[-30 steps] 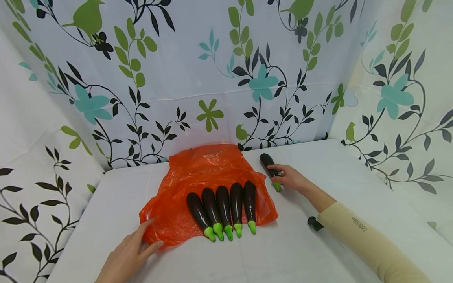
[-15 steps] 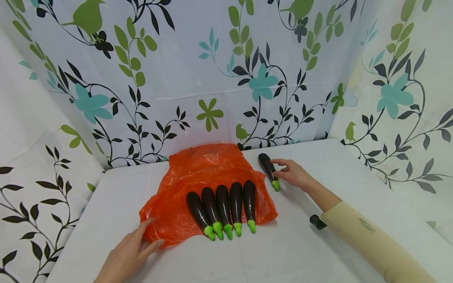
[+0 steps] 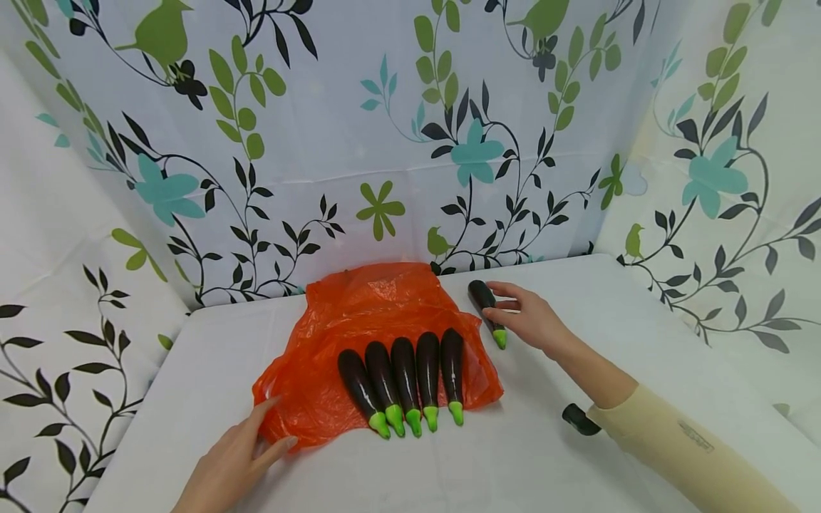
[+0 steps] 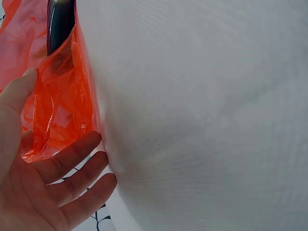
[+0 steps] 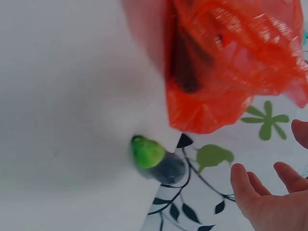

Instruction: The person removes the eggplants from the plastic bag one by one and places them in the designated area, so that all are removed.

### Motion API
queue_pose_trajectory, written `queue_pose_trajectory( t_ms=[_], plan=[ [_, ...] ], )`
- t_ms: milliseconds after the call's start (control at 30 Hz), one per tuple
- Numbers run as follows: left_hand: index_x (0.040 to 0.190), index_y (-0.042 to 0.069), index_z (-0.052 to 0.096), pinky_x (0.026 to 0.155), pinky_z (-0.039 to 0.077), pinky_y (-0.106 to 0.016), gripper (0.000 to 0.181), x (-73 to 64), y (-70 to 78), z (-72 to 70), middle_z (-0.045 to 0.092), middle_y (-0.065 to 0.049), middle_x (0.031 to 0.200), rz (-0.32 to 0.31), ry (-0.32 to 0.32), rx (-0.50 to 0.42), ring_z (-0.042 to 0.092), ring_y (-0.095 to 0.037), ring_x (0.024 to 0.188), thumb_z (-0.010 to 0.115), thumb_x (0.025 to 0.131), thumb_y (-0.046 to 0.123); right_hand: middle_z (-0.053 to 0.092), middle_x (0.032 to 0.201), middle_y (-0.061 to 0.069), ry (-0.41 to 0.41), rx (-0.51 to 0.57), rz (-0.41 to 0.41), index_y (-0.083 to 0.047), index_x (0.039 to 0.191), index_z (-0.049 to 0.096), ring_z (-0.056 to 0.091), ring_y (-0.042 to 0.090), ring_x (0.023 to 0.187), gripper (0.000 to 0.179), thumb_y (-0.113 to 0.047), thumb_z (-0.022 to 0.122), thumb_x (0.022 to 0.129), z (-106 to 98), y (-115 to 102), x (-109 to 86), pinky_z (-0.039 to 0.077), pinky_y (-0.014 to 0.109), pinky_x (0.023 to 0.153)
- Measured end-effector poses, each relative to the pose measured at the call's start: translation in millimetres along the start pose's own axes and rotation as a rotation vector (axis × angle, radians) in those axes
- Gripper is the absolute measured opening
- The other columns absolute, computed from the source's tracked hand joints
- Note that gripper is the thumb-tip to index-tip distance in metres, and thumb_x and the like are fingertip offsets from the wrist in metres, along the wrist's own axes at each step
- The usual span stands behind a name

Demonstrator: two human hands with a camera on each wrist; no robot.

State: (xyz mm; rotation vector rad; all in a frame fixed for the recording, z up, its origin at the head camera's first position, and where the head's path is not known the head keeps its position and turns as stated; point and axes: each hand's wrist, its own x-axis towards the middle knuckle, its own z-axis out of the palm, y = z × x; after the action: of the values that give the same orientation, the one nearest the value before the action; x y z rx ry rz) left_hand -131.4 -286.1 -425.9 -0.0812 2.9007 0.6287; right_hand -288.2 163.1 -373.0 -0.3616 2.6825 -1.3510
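Observation:
Several eggplants [image 3: 404, 370] with bright green stems lie side by side on a flattened orange plastic bag [image 3: 378, 292]. A lone eggplant [image 3: 479, 296] lies on the table to the right of the bag, stem toward me. My right hand [image 3: 535, 320] is beside it, fingers spread and slightly bent, overlapping it in the head view. In the right wrist view, a gap shows between that hand [image 5: 274, 207] and the eggplant [image 5: 149, 154]. At the bag's near left corner my left hand [image 3: 221, 463] has thumb and fingers apart; its thumb tip overlaps the orange plastic [image 4: 57, 106] in the left wrist view.
The white table [image 3: 436, 470] reaches back to a hanging cloth [image 3: 308, 142] printed with leaves and birds. More printed cloth hangs at both sides. A black device [image 3: 580, 419] shows at the right sleeve [image 3: 680, 442].
My right hand has let go of the lone eggplant and drawn slightly to the right, its fingers loosening. The eggplant has barely shifted. My left hand stays in place.

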Motion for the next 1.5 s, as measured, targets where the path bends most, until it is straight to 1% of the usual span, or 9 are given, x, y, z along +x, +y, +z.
queue_pose_trajectory(
  t_ms=[133, 267, 433, 633, 833, 1000, 1067, 1233, 1500],
  plan=[
    [0.144, 0.004, 0.037, 0.081, 0.054, -0.053, 0.087, 0.5, -0.4, 0.0, 0.059, -0.005, 0.104, -0.005, -0.006, -0.002, 0.055, -0.022, 0.092, 0.067, 0.084, 0.058, 0.040, 0.151, 0.014, 0.027, 0.016, -0.036, -0.017, 0.150, 0.039, 0.047, 0.035, 0.131, 0.064, -0.037, 0.065, 0.094, 0.1, -13.2, -10.1, 0.048, 0.051, 0.095],
    [0.144, 0.004, 0.037, 0.081, 0.053, -0.054, 0.087, 0.3, -0.3, 0.0, 0.060, -0.006, 0.105, -0.005, -0.006, -0.004, 0.056, -0.022, 0.093, 0.067, 0.083, 0.058, 0.044, 0.147, 0.014, 0.060, 0.012, -0.084, -0.018, 0.148, 0.041, 0.049, 0.035, 0.129, 0.063, -0.038, 0.066, 0.094, 3.2, -26.9, -22.2, 0.051, 0.049, 0.092],
    [0.144, 0.004, 0.037, 0.082, 0.053, -0.055, 0.088, -0.6, -0.2, 0.2, 0.060, -0.007, 0.108, -0.009, -0.006, -0.005, 0.056, -0.023, 0.095, 0.067, 0.083, 0.059, 0.047, 0.144, 0.011, 0.083, 0.017, -0.162, -0.017, 0.146, 0.045, 0.053, 0.034, 0.125, 0.061, -0.036, 0.068, 0.092, 10.0, -45.5, -39.5, 0.052, 0.044, 0.090],
    [0.144, 0.005, 0.037, 0.081, 0.053, -0.054, 0.088, -1.0, -0.1, 0.4, 0.059, -0.007, 0.105, -0.010, 0.002, -0.002, 0.055, -0.023, 0.093, 0.067, 0.082, 0.061, 0.052, 0.138, 0.006, 0.086, 0.029, -0.303, -0.016, 0.143, 0.049, 0.057, 0.028, 0.119, 0.056, -0.025, 0.070, 0.092, 19.1, -61.4, -54.7, 0.052, 0.039, 0.091],
    [0.144, 0.004, 0.037, 0.082, 0.053, -0.055, 0.090, -0.7, 0.2, 0.0, 0.060, -0.008, 0.108, -0.017, -0.002, -0.002, 0.056, -0.024, 0.095, 0.067, 0.082, 0.061, 0.053, 0.138, 0.008, 0.062, 0.019, -0.388, -0.013, 0.141, 0.051, 0.058, 0.030, 0.119, 0.055, -0.024, 0.072, 0.090, 30.1, -71.6, -64.8, 0.050, 0.043, 0.094],
    [0.144, 0.004, 0.037, 0.081, 0.053, -0.055, 0.089, -0.5, 1.0, -0.7, 0.060, -0.007, 0.105, -0.017, 0.001, -0.001, 0.056, -0.023, 0.093, 0.068, 0.082, 0.061, 0.053, 0.138, 0.007, 0.012, 0.015, -0.422, -0.012, 0.140, 0.052, 0.056, 0.027, 0.120, 0.055, -0.022, 0.072, 0.090, 39.8, -78.4, -69.4, 0.048, 0.044, 0.098],
    [0.144, 0.005, 0.037, 0.081, 0.053, -0.055, 0.089, -0.5, 0.8, -0.5, 0.059, -0.006, 0.103, -0.015, 0.003, 0.001, 0.056, -0.022, 0.093, 0.068, 0.082, 0.061, 0.054, 0.138, 0.005, -0.010, 0.031, -0.426, -0.012, 0.139, 0.052, 0.055, 0.025, 0.121, 0.055, -0.021, 0.073, 0.089, 43.5, -80.3, -70.8, 0.048, 0.042, 0.098],
    [0.144, 0.005, 0.038, 0.081, 0.053, -0.054, 0.089, -0.1, 0.2, 0.0, 0.060, -0.006, 0.102, -0.020, -0.001, -0.005, 0.056, -0.022, 0.092, 0.068, 0.081, 0.061, 0.055, 0.136, 0.005, -0.065, 0.057, -0.457, -0.009, 0.138, 0.052, 0.055, 0.025, 0.122, 0.054, -0.021, 0.073, 0.089, 54.6, -81.2, -69.7, 0.048, 0.037, 0.098],
    [0.144, 0.005, 0.037, 0.080, 0.054, -0.055, 0.090, 0.2, 0.0, 0.9, 0.060, -0.006, 0.102, -0.024, 0.001, -0.010, 0.056, -0.022, 0.092, 0.069, 0.081, 0.061, 0.054, 0.137, 0.003, -0.112, 0.039, -0.448, -0.011, 0.140, 0.051, 0.058, 0.022, 0.118, 0.057, -0.027, 0.072, 0.090, 72.1, -78.5, -64.1, 0.048, 0.038, 0.098]
  ],
)
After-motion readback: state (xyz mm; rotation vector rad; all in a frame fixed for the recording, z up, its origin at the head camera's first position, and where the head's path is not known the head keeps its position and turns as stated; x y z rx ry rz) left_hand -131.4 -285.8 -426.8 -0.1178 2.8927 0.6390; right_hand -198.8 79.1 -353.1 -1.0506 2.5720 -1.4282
